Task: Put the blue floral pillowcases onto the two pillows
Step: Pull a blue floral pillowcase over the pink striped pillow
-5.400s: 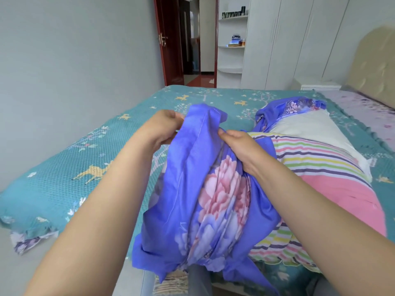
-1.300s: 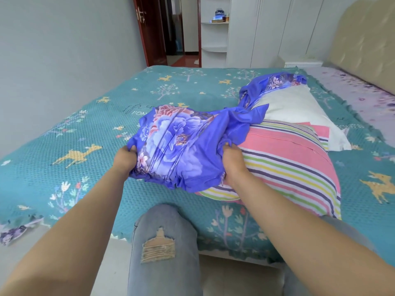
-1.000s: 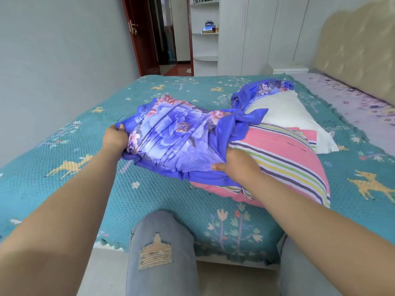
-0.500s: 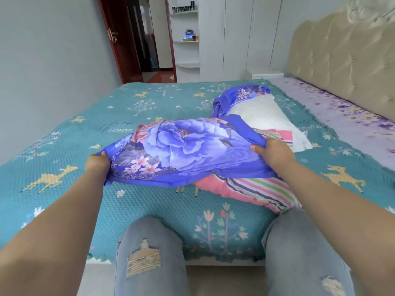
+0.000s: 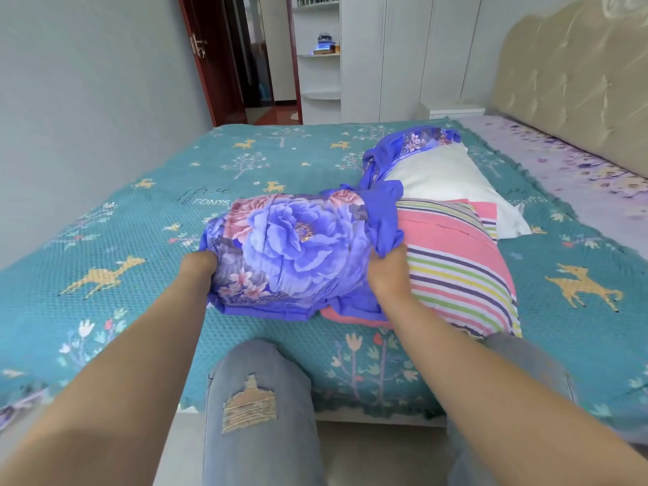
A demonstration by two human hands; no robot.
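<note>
A blue floral pillowcase (image 5: 294, 247) covers the near left end of a pink striped pillow (image 5: 459, 271) lying on the bed. My left hand (image 5: 198, 270) grips the case at its left edge. My right hand (image 5: 387, 275) grips bunched blue fabric at the case's open edge, over the pillow. Behind it lies a white pillow (image 5: 449, 184) with a second blue floral pillowcase (image 5: 417, 143) crumpled at its far end.
The bed (image 5: 140, 247) has a teal spread with deer and tree prints. A padded headboard (image 5: 575, 92) stands at the right, white wardrobes and shelves (image 5: 385, 57) at the back, an open red door (image 5: 207, 64) behind left. My knees in jeans press the bed's near edge.
The case, held stretched wide above the pillow half a second ago, has come down and gathered round the pillow's end. Both hands moved closer together and nearer to me.
</note>
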